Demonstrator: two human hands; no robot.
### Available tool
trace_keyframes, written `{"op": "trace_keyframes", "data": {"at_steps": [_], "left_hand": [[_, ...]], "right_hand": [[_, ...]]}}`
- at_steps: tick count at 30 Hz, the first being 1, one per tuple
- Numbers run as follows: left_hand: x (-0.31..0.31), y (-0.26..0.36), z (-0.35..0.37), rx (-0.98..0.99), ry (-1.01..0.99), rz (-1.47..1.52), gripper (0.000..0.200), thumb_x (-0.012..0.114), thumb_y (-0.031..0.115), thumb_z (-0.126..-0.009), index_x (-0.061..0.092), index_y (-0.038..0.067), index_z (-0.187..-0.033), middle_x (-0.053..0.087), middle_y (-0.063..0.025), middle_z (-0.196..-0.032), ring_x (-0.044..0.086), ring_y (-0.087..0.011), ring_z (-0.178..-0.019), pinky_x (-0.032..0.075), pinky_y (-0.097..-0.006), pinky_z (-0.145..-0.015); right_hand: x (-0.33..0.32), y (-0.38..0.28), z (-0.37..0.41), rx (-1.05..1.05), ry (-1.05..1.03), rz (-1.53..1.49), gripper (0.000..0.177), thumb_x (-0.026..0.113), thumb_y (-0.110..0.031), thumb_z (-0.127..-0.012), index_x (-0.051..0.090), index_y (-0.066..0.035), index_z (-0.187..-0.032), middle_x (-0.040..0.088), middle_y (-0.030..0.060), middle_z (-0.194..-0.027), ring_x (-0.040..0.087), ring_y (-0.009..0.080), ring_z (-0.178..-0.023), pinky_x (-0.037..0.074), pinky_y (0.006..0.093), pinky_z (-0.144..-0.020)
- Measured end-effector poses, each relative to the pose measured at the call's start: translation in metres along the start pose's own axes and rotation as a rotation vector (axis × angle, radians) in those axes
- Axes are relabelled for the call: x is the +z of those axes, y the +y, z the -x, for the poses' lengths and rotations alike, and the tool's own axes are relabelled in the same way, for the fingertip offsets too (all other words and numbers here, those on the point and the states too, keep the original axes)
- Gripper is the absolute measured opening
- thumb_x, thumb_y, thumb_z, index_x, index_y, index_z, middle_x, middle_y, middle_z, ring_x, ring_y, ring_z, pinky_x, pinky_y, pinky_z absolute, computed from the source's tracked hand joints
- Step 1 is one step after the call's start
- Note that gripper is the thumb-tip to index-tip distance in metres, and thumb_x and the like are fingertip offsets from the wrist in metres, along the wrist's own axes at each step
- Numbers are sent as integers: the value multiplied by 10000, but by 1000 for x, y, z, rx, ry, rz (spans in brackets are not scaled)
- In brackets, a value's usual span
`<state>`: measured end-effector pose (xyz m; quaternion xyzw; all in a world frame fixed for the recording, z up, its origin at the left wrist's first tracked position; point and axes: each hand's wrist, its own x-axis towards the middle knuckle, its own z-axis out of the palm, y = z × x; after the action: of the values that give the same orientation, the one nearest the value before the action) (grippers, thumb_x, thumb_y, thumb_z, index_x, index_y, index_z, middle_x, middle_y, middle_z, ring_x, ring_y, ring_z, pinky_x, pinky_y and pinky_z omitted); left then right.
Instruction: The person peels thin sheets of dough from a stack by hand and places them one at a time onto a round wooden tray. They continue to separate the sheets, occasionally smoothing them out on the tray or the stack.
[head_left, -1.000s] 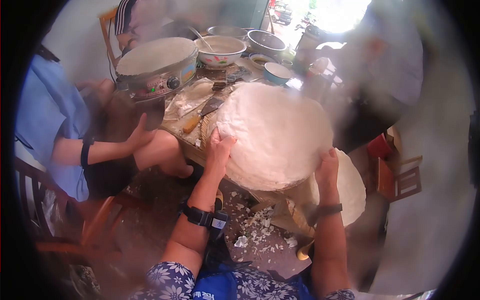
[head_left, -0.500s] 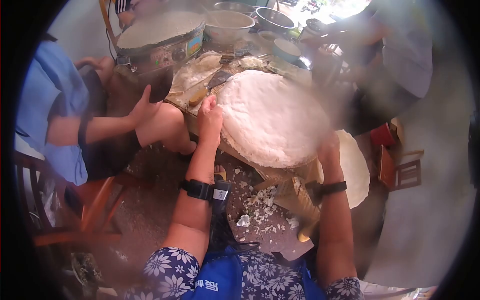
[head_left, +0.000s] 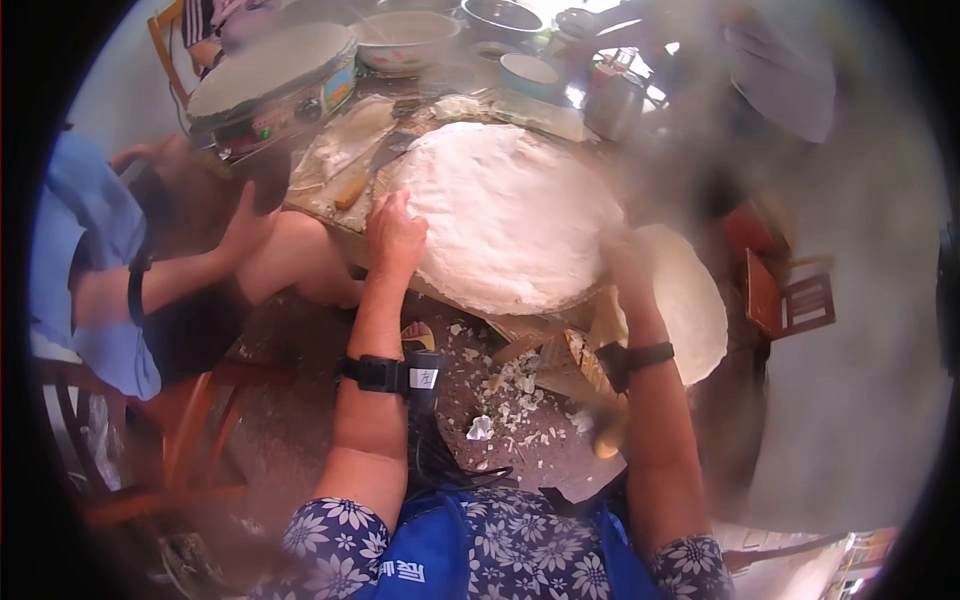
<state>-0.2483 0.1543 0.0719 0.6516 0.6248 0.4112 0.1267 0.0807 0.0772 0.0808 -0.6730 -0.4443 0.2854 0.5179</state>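
Observation:
A large, round, white flatbread [head_left: 510,215] with a lumpy top and ragged rim lies across the low table in front of me. My left hand [head_left: 396,235] is at its left rim, fingers curled against the edge. On the opposite side, my right hand [head_left: 628,262] is closed at the right rim, softened by a smear on the lens. Below and right of that hand, a second pale round sheet [head_left: 685,300] shows partly. A tool with a yellow-brown handle [head_left: 352,190] rests just left of the flatbread.
At left sits a person in a blue shirt [head_left: 105,245], knees close to the table. A round griddle [head_left: 270,85], a large bowl [head_left: 405,45] and a small bowl [head_left: 530,75] stand at the back. White scraps [head_left: 505,400] litter the floor. A wooden chair [head_left: 190,440] is lower left.
The whole view has shifted, so the scene sits further left and a little higher. Both hands stay at the flatbread's rim; my left fingers look more curled.

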Motion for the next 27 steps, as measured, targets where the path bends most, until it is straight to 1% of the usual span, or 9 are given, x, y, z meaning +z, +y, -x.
{"op": "trace_keyframes", "data": {"at_steps": [7, 8, 10, 12, 13, 15, 17, 20, 27], "left_hand": [[9, -23, -3, 83, -127, -195, 416, 587, 142, -753, 547, 11, -1145, 534, -195, -1185, 491, -343, -1114, 384, -416, -961], [20, -45, -4, 106, -123, -155, 425, 577, 157, -783, 533, 6, -1177, 526, -197, -1209, 472, -345, -1151, 362, -405, -993], [29, -70, -6, 185, -62, -142, 419, 553, 118, -800, 523, 11, -1204, 524, -201, -1218, 467, -333, -1165, 345, -386, -1016], [27, -79, -17, 268, -93, -270, 383, 543, 99, -809, 539, 26, -1184, 542, -189, -1189, 476, -328, -1154, 341, -383, -1026], [46, -107, -48, 513, -3, -328, 426, 511, 71, -816, 482, 6, -1236, 471, -181, -1290, 415, -334, -1213, 308, -406, -1041], [82, -168, -77, 446, 46, -381, 453, 512, 39, -778, 510, 42, -1231, 472, -203, -1283, 460, -362, -1169, 374, -408, -980], [55, -73, -52, 308, 70, -347, 468, 507, 41, -784, 501, 65, -1251, 472, -163, -1299, 464, -329, -1175, 383, -409, -959], [75, -15, -42, 614, 167, -156, 415, 475, 1, -825, 505, 50, -1236, 515, -132, -1266, 478, -287, -1174, 395, -375, -954], [89, 171, 119, 657, -510, 412, 314, 478, 60, -886, 520, 8, -1193, 570, -142, -1119, 547, -251, -1026, 421, -333, -911]], "right_hand": [[3, 15, -2, -154, 156, 445, 347, 640, -266, -743, 606, -22, -988, 642, 204, -856, 618, 355, -814, 486, 436, -723], [8, 22, -5, -210, 185, 472, 226, 580, -225, -781, 590, -36, -905, 615, 100, -719, 580, 197, -646, 477, 343, -601], [8, 32, -4, -440, 191, 557, 284, 545, -285, -788, 578, -27, -902, 619, 176, -803, 590, 344, -752, 464, 451, -677], [9, 28, 3, -242, 251, 548, 257, 548, -248, -791, 583, -12, -887, 606, 210, -811, 583, 373, -792, 458, 472, -712], [3, 20, 9, -226, 260, 556, 244, 550, -223, -787, 589, -5, -891, 615, 223, -841, 590, 386, -820, 465, 479, -725], [-17, 20, 15, -137, 256, 498, 217, 536, -172, -789, 574, -17, -935, 611, 228, -875, 573, 406, -879, 460, 476, -759], [-45, -5, 49, -94, 350, 505, 178, 531, -143, -794, 567, -26, -924, 599, 212, -892, 575, 392, -855, 458, 469, -742], [-95, 28, 75, -173, 472, 607, 147, 522, -109, -786, 571, -28, -899, 597, 210, -850, 575, 392, -833, 454, 475, -728], [-205, 74, 135, 218, 526, 700, 153, 506, -114, -755, 619, -38, -826, 637, 189, -881, 606, 379, -872, 479, 459, -760]]}}
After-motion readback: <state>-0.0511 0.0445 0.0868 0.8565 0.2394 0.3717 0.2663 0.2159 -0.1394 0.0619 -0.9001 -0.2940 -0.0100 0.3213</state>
